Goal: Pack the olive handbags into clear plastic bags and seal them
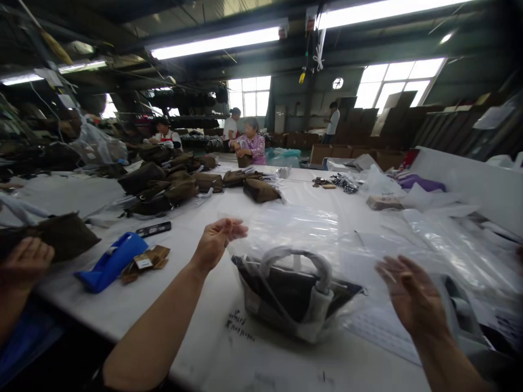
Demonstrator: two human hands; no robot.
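Left hand (pixel 216 245) and right hand (pixel 412 296) flank a dark handbag (pixel 281 288) in a clear plastic bag (pixel 294 228)
Both hands spread wide, empty, above the white surface (pixel 122 305).

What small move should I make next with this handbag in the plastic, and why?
Probably bring both hands down onto the clear plastic bag and gather it around the dark handbag. Your left hand and right hand are open and raised, and the plastic lies loose and spread across the white table.

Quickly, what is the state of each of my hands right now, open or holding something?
Left hand: open, holding nothing.
Right hand: open, holding nothing.
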